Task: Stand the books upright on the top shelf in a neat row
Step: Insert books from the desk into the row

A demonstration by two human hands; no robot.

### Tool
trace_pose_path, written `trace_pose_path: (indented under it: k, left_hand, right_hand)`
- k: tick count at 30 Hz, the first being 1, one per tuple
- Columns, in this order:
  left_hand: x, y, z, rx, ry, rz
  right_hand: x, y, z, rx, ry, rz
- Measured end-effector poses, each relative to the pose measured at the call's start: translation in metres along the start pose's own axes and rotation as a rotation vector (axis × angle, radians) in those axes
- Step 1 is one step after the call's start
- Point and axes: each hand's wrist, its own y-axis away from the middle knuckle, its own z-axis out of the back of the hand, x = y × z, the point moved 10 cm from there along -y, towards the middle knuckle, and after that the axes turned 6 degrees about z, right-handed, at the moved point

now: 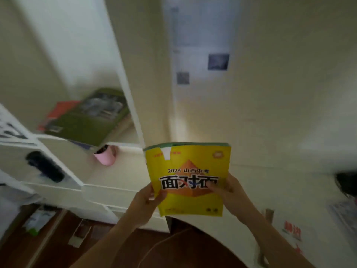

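Observation:
I hold a yellow book [188,171] with black characters upright in front of me, to the right of the white shelf unit. My left hand [149,198] grips its lower left edge with the thumb on the cover. My right hand [228,190] grips its right edge, thumb across the title. On the top shelf [123,145] a green book [90,117] lies flat on top of a red-orange book [61,109], both blurred.
A pink cup [105,156] stands on the shelf below the books. A black object [45,166] lies on a lower white surface at left. A pale wall with papers taped on it [201,55] rises behind. The dark wood floor [58,248] holds scattered items.

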Motion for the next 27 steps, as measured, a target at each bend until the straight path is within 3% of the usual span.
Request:
trace_pose_path:
  k: [6,11,14,16,20,27]
  left_hand:
    - [-0.14,0.117,0.181,-0.304,0.131,-0.227]
    - [-0.218,0.233,0.295,-0.569,0.262,-0.437]
    - [-0.233,0.269,0.334,-0.627,0.339,-0.444]
    - [-0.239,0.29,0.365,-0.77,0.355,-0.468]
    - [-0.262,0.302,0.421,-1.022,0.169,-0.513]
    - [-0.284,0.312,0.523,-1.371,0.01,-0.602]
  right_hand:
    - [0.225,0.011,-0.1,0.151,-0.021,0.319]
    - [0.385,0.034,-0.19,0.264,-0.14,0.574]
    - [0.438,0.03,-0.248,0.357,-0.183,0.587]
    - [0.458,0.017,-0.283,0.363,-0.159,0.564]
    - [0.498,-0.022,-0.334,0.271,0.129,0.588]
    - [0.584,-0.052,-0.37,0.182,0.345,0.83]
